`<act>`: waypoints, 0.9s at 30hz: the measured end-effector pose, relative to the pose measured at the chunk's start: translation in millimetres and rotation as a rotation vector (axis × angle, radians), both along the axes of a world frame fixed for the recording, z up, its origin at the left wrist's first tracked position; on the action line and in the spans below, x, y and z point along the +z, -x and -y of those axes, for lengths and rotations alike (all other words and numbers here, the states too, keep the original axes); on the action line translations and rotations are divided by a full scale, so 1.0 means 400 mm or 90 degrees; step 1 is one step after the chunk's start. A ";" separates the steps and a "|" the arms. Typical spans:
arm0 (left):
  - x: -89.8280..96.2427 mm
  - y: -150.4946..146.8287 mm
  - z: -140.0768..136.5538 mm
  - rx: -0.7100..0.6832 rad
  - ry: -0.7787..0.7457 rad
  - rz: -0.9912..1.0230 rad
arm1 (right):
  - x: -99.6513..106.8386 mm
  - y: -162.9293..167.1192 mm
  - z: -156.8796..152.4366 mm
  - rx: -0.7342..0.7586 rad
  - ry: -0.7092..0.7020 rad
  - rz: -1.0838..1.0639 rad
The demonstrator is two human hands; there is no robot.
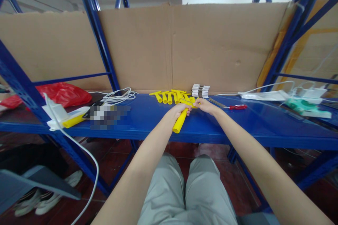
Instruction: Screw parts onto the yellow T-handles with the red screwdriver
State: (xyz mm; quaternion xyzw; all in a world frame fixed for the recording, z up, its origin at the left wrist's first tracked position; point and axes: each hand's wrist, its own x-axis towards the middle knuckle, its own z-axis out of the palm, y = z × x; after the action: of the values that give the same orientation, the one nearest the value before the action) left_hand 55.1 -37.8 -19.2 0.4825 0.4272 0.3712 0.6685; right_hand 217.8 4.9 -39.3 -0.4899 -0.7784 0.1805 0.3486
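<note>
My left hand (182, 109) is wrapped round the tube-like grip of a yellow T-shaped handle (180, 123), whose hollow round end points down toward me. At the right end of its crosspiece, my right hand (204, 106) has its fingers pinched together. Whether a small part is also between those fingers cannot be made out. Just behind both hands lie several more yellow T-shaped handles (164, 97) in a row, some overlapping. A stack of small white packs with dark bands (200, 90) stands behind my right hand. A screwdriver with a red handle (237, 107) lies to the right.
The blue shelf top (148, 116) is backed by a cardboard sheet (224, 49) between blue posts. White cable coils (118, 95) and a red plastic bag (63, 95) lie left. At right are a green-and-white packet (303, 105) and white adapters (311, 93). Another person's shoes (50, 200) show lower left.
</note>
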 end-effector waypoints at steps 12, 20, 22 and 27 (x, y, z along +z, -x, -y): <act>-0.005 -0.005 0.001 -0.035 -0.057 -0.013 | 0.005 -0.027 0.001 0.045 0.018 0.022; -0.008 -0.006 -0.005 -0.029 -0.055 -0.010 | 0.007 -0.015 0.006 0.010 -0.019 0.006; -0.008 -0.005 -0.007 -0.028 -0.044 -0.004 | 0.004 -0.013 0.007 0.009 -0.008 -0.039; -0.003 -0.004 -0.003 -0.028 -0.025 0.026 | -0.009 -0.012 0.000 -0.007 0.019 -0.133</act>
State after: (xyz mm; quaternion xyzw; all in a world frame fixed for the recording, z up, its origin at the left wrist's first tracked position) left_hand 56.5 -36.4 -20.4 0.4970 0.3955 0.3748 0.6753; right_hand 222.6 4.9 -43.0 -0.4778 -0.7324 0.2405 0.4212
